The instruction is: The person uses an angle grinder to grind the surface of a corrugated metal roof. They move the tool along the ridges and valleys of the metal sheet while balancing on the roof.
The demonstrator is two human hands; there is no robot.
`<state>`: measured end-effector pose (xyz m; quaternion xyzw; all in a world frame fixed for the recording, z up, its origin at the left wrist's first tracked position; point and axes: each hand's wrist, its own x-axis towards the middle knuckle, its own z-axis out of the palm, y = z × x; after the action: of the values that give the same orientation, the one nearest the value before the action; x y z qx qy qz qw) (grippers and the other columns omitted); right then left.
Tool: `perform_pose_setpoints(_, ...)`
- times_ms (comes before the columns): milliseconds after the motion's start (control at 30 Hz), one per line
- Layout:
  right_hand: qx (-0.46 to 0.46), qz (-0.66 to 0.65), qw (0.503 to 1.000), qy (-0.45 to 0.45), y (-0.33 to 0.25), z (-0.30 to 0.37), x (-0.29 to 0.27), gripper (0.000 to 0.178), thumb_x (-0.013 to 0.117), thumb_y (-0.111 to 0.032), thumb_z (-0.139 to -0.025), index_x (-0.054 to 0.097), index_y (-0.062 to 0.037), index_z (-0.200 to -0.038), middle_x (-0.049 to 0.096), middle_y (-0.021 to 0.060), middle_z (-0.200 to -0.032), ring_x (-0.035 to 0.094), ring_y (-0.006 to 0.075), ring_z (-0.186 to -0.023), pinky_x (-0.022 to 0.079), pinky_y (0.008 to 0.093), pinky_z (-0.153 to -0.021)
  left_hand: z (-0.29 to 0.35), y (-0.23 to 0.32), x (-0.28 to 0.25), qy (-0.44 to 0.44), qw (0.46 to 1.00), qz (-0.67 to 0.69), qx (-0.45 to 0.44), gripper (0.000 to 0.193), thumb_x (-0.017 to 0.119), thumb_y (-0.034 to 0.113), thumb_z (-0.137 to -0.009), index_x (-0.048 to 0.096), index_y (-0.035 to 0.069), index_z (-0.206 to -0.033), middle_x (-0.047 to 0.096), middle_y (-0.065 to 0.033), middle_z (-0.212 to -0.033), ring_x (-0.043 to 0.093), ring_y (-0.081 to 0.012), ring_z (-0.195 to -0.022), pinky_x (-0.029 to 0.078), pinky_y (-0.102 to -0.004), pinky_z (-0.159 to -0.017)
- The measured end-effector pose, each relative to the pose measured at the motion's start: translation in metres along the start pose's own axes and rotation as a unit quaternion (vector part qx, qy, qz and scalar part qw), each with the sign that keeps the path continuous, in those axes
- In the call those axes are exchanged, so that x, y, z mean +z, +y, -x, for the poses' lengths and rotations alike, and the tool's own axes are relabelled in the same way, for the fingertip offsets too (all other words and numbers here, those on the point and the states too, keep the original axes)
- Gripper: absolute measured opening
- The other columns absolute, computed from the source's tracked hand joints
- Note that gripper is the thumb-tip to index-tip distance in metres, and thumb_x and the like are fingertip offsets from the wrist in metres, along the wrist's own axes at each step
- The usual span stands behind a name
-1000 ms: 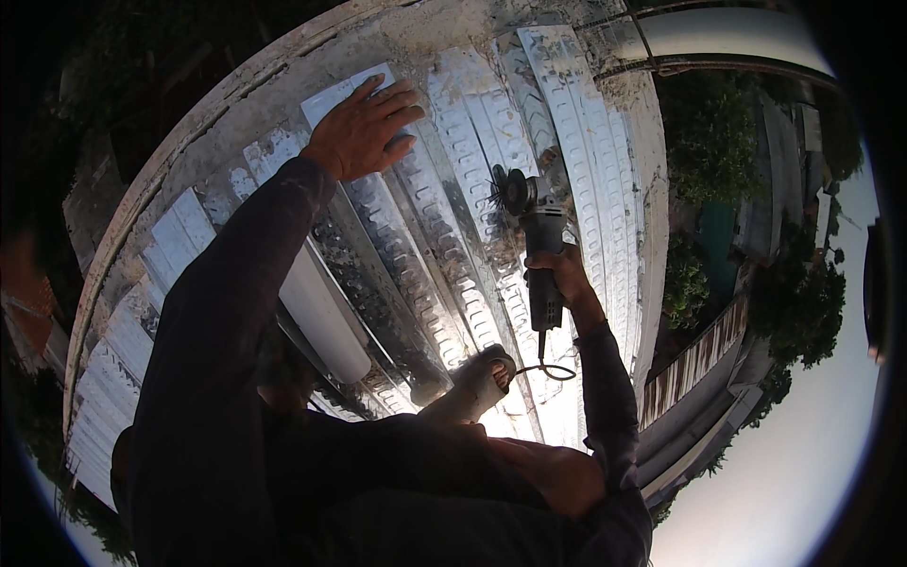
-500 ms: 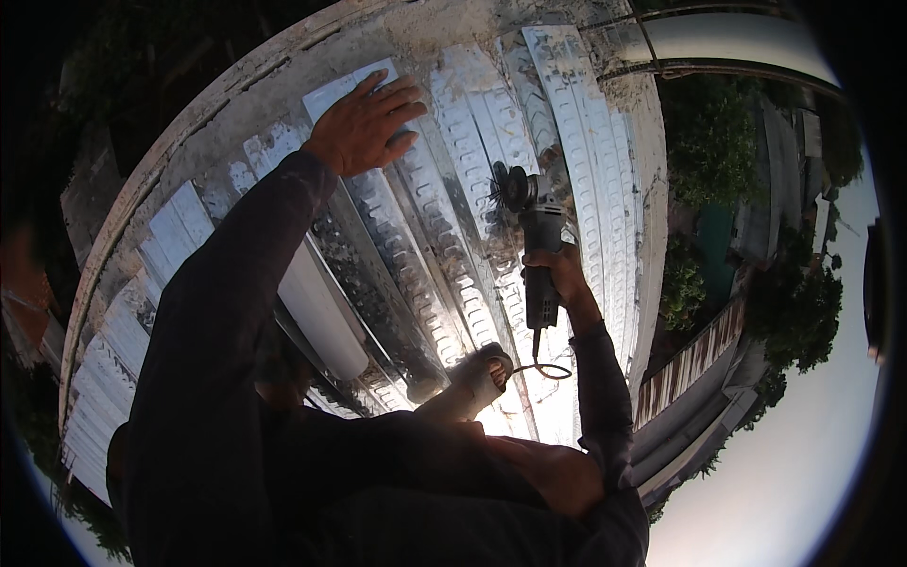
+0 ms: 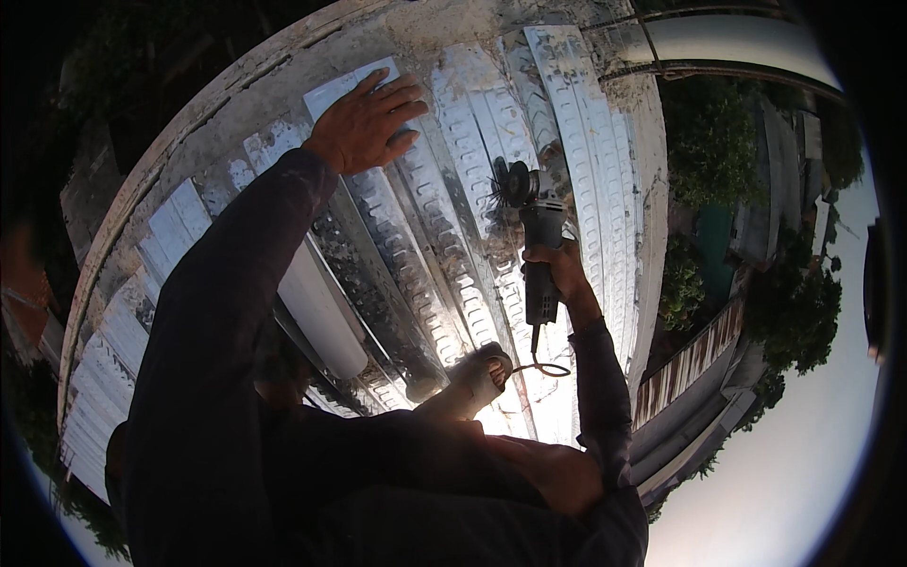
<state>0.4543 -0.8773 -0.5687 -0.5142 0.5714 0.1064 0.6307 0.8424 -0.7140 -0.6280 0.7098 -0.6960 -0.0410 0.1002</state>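
My right hand (image 3: pixel 564 268) is closed round the body of a dark angle grinder (image 3: pixel 542 229). A round wire brush wheel (image 3: pixel 517 184) is fitted at the grinder's far end, over the metal decking. From its near end a cord (image 3: pixel 536 340) runs down and loops beside my sandalled foot. At the far left my left hand (image 3: pixel 367 125) lies with fingers spread on a pale, flat end of the ribbed metal sheets (image 3: pixel 416 194). Dark stains and dirt mark several of these sheets.
A pale pipe or roll (image 3: pixel 326 326) lies along the sheets at the left. Rough concrete (image 3: pixel 416 30) borders the decking at the far side. Reinforcing bars (image 3: pixel 718 66) cross the upper right. Beyond the right edge are trees (image 3: pixel 713 142) and lower roofs (image 3: pixel 694 364).
The grinder's head has shifted very slightly toward me. My left hand stays where it was.
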Motion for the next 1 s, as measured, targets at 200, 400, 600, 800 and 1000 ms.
perform_pose_setpoints(200,-0.001,-0.010,1.000,-0.010,-0.003,0.000,0.001,0.027,0.077,-0.011,-0.074,0.066,0.0042,-0.094,0.066,0.0103,-0.073,0.067,0.0206,-0.059,0.056,0.0339,-0.055,0.000,0.001,-0.003,0.002,1.000,0.003,0.000,0.045,0.050,0.045,-0.107,0.055,0.019,-0.143,0.049,-0.0050,-0.155,0.037,-0.0211,-0.150,0.019,-0.0428,-0.132)
perform_pose_setpoints(400,-0.002,-0.006,1.000,0.005,-0.004,0.000,0.003,0.029,0.077,-0.012,-0.074,0.066,0.0042,-0.094,0.066,0.0107,-0.074,0.067,0.0213,-0.060,0.056,0.0343,-0.055,0.000,0.002,-0.004,-0.004,1.000,0.005,-0.002,0.045,0.049,0.045,-0.107,0.055,0.020,-0.144,0.049,-0.0044,-0.155,0.035,-0.0204,-0.151,0.019,-0.0427,-0.132)
perform_pose_setpoints(600,0.007,-0.013,1.000,-0.002,-0.016,0.002,0.005,0.026,0.078,-0.009,-0.074,0.069,0.0050,-0.094,0.068,0.0120,-0.078,0.067,0.0215,-0.064,0.054,0.0358,-0.059,0.000,0.001,-0.003,-0.016,1.000,0.000,-0.006,0.045,0.048,0.046,-0.108,0.055,0.020,-0.144,0.047,-0.0038,-0.156,0.034,-0.0201,-0.151,0.018,-0.0423,-0.132)
perform_pose_setpoints(800,0.000,-0.005,1.000,0.009,-0.017,0.004,0.007,0.029,0.077,-0.013,-0.073,0.067,0.0055,-0.093,0.066,0.0117,-0.074,0.067,0.0215,-0.060,0.055,0.0345,-0.055,0.000,0.000,0.001,-0.011,1.000,-0.004,-0.001,0.046,0.047,0.047,-0.108,0.054,0.020,-0.145,0.047,-0.0036,-0.157,0.033,-0.0201,-0.152,0.018,-0.0429,-0.132)
perform_pose_setpoints(1000,-0.005,-0.005,1.000,0.005,-0.022,0.004,0.008,0.030,0.078,-0.013,-0.073,0.066,0.0047,-0.093,0.066,0.0109,-0.073,0.066,0.0214,-0.059,0.055,0.0345,-0.055,0.001,-0.001,0.003,-0.002,1.000,0.001,0.001,0.045,0.048,0.045,-0.108,0.055,0.020,-0.145,0.047,-0.0035,-0.157,0.034,-0.0201,-0.151,0.018,-0.0433,-0.132)
